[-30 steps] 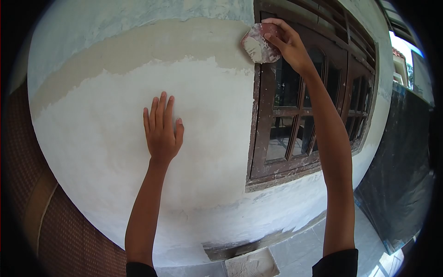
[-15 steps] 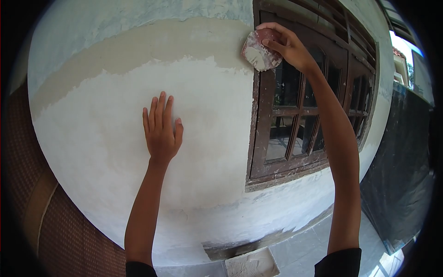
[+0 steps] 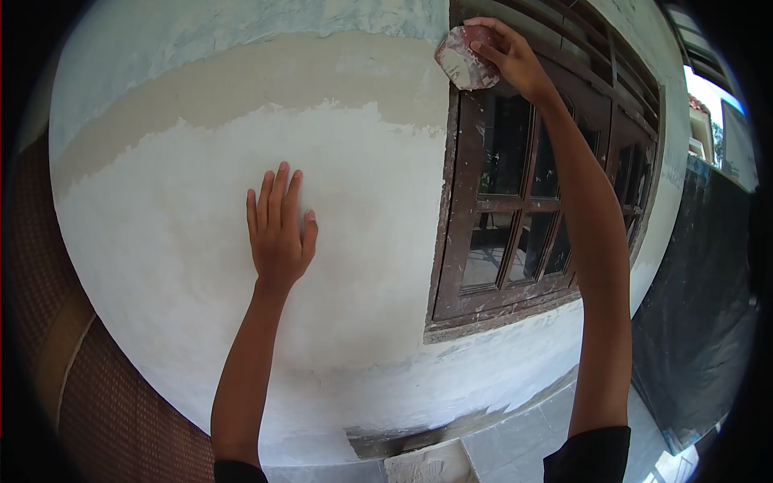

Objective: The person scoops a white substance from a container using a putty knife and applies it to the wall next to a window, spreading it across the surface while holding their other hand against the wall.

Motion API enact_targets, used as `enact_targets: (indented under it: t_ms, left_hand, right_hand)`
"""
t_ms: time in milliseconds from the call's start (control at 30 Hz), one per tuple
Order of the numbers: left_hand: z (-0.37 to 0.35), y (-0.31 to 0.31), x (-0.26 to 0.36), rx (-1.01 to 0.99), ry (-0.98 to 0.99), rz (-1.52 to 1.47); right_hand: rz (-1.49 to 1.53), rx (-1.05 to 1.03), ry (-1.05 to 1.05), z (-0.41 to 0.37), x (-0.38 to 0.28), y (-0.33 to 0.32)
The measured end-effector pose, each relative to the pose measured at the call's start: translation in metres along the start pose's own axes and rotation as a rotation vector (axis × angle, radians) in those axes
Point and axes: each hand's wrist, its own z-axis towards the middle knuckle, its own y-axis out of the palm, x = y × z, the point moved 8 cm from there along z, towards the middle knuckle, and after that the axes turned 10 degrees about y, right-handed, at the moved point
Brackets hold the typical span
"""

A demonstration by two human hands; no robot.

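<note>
My left hand (image 3: 280,232) lies flat against the plastered wall (image 3: 362,258), fingers stretched upward and a little apart. Up at the window's left edge, my right hand (image 3: 515,60) grips a reddish putty scraper (image 3: 469,58) smeared with pale putty. The scraper overlaps the upper corner of the brown window frame (image 3: 456,161) in this view. A darker beige band of putty (image 3: 217,84) runs across the wall's upper part, with a ragged lower edge over the whiter surface.
The glazed window (image 3: 503,145) has splashes of putty on its wood. Below, a tray of putty (image 3: 431,465) sits on the grey tiled floor (image 3: 515,439). A woven brown panel (image 3: 129,402) stands at left, a dark sheet (image 3: 692,298) at right.
My right hand has moved up and slightly right with the scraper, along the window's left edge. My left hand stays in place on the wall.
</note>
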Motion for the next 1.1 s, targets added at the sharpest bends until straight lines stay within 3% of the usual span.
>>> enact_targets:
  t_ms: [233, 367, 567, 833, 900, 1033, 1100]
  left_hand:
    - [-0.001, 0.001, 0.001, 0.003, 0.001, 0.001]
    - [-0.001, 0.001, 0.000, 0.005, -0.003, 0.000]
    - [0.000, 0.000, 0.001, 0.005, 0.009, 0.011]
    - [0.001, -0.003, 0.003, 0.031, 0.002, 0.041]
    - [0.001, -0.003, 0.003, 0.030, 0.001, 0.033]
    - [0.001, -0.002, 0.002, 0.033, -0.003, 0.033]
    - [0.001, -0.002, 0.003, 0.025, -0.002, 0.033]
  right_hand:
    - [0.234, 0.207, -0.024, 0.000, -0.008, -0.033]
    - [0.072, -0.206, 0.050, -0.038, -0.029, 0.036]
    - [-0.038, -0.215, 0.081, -0.028, -0.010, 0.051]
    - [0.169, 0.287, 0.074, -0.004, -0.006, -0.015]
    - [0.142, 0.056, -0.008, -0.016, -0.016, -0.002]
    - [-0.086, -0.224, 0.084, -0.044, -0.027, 0.057]
    - [-0.091, -0.208, 0.059, -0.044, -0.021, 0.064]
